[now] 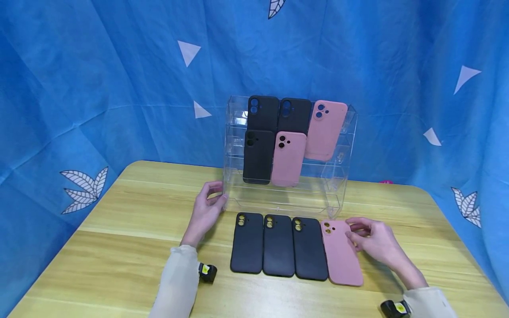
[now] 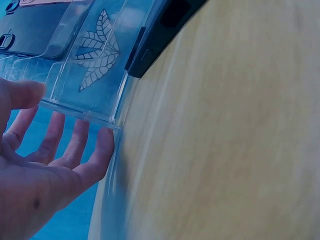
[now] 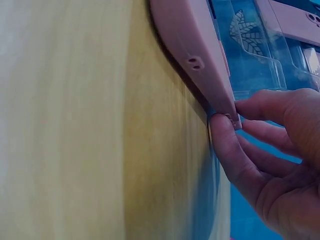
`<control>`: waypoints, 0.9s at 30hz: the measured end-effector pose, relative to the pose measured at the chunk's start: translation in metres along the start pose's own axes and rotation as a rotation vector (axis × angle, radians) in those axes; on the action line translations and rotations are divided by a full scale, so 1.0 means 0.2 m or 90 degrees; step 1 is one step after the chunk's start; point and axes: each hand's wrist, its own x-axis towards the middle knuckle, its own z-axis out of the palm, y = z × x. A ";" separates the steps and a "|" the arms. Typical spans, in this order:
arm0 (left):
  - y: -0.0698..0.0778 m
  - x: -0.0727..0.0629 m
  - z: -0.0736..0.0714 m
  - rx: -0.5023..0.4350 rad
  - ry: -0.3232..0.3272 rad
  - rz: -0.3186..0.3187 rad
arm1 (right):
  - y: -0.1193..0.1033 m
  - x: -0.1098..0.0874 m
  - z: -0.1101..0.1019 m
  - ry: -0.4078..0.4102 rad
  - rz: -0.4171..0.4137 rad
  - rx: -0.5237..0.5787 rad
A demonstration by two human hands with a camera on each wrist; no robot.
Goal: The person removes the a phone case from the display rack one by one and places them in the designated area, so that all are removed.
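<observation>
My right hand (image 1: 375, 238) pinches the upper right corner of a pink phone case (image 1: 342, 254), thumb on one face and a finger at its edge in the right wrist view. That case lies at the right end of a row on the table, beside three black phone cases (image 1: 278, 247). My left hand (image 1: 207, 212) touches the left side of a clear display rack (image 1: 278, 201) with its fingertips, the thumb near the front edge. On the rack stand black cases (image 1: 258, 157) and pink cases (image 1: 289, 159) in two tiers; the upper right pink case (image 1: 327, 128) leans tilted.
The wooden table (image 1: 131, 221) spreads around the rack and the row of cases. A blue cloth (image 1: 139, 88) with white leaf and triangle prints hangs close behind. A small black wrist camera (image 1: 207, 273) sits by the left sleeve, another (image 1: 394, 308) by the right sleeve.
</observation>
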 end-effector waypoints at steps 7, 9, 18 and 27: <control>-0.01 0.00 0.00 0.001 0.005 0.002 | 0.01 0.00 0.00 0.004 0.001 -0.024; -0.01 0.00 0.00 0.001 0.006 0.001 | 0.01 0.00 0.00 -0.003 0.005 -0.018; -0.01 0.00 0.00 0.000 0.004 0.003 | 0.01 -0.02 -0.03 0.012 0.007 -0.019; -0.01 0.00 0.00 0.003 0.005 0.003 | -0.02 -0.02 -0.06 0.058 -0.042 -0.038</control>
